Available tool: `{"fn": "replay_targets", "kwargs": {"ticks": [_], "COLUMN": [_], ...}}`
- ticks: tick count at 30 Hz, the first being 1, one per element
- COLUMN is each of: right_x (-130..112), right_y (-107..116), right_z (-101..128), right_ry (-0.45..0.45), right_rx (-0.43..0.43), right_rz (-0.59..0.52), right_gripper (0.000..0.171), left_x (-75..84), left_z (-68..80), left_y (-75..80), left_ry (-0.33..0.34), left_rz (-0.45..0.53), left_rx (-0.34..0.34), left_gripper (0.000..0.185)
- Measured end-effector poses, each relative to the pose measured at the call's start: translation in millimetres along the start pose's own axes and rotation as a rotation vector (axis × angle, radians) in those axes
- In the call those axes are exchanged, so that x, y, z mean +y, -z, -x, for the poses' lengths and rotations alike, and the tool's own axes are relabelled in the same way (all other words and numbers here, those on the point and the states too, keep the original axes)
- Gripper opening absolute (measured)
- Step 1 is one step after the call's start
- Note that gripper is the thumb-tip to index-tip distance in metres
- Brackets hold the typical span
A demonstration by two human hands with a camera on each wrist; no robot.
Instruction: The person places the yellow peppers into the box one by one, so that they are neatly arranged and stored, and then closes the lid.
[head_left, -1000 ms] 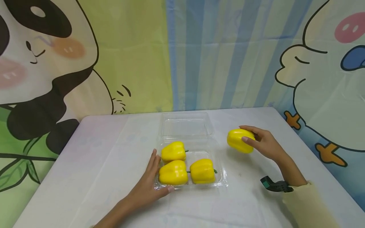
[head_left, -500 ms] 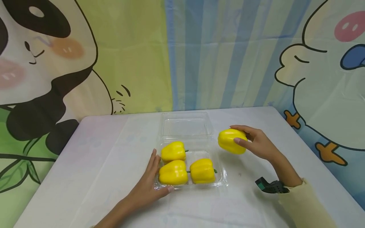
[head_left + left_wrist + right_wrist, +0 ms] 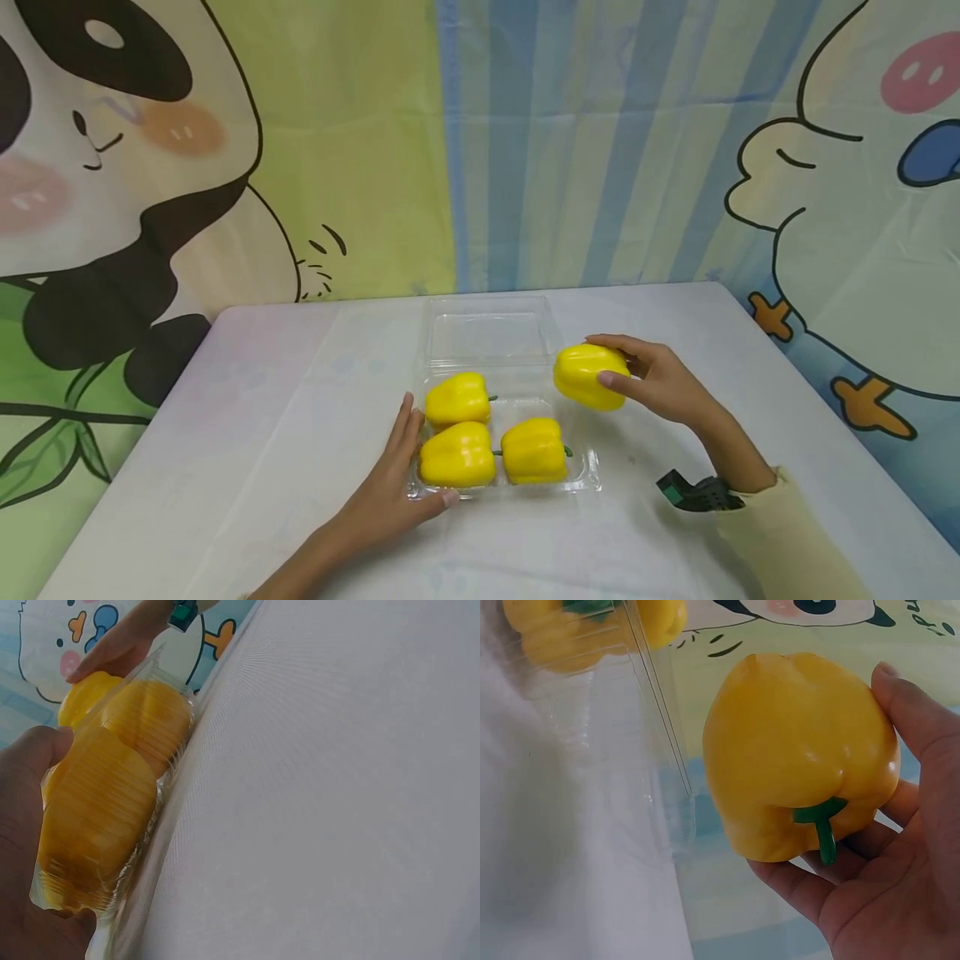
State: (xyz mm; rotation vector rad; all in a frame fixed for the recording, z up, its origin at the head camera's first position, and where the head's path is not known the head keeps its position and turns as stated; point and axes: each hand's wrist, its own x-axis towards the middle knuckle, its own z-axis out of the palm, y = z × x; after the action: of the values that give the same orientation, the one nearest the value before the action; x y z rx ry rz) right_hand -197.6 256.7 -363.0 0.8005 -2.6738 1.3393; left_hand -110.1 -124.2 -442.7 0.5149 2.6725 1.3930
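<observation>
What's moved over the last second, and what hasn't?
The right hand, holding the fourth yellow pepper, carried it leftward to the clear tray's right edge. The left hand stays against the tray's left side; the three peppers inside haven't shifted.

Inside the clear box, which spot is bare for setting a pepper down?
Only the clear box's far-right quarter is bare, between its raised lid, the far-left pepper and the near-right pepper. The near row is crowded; the right hand holds the fourth pepper beside it.
</observation>
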Motion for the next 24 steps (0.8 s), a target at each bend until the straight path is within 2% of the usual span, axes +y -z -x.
{"fn": "replay_targets", "kwargs": {"ticks": [15, 24], "right_x": [-5.7, -9.7], "right_y": [-17.3, -27.9], "right_z": [-12.0, -19.8], "right_ry": [0.039, 0.047], "right_rx": [-0.045, -0.095], "right_rz": [-0.041, -0.11], "right_gripper": [0.046, 0.047], "left_x": [1.5, 0.6], "left_z": [0.2, 0.2], "left_y": [0.3, 0.1], "left_ry": [-0.007, -0.008], "left_rz": [-0.009, -0.013], "left_rx": [-0.001, 0.0], "left_gripper": [0.116, 0.115]}}
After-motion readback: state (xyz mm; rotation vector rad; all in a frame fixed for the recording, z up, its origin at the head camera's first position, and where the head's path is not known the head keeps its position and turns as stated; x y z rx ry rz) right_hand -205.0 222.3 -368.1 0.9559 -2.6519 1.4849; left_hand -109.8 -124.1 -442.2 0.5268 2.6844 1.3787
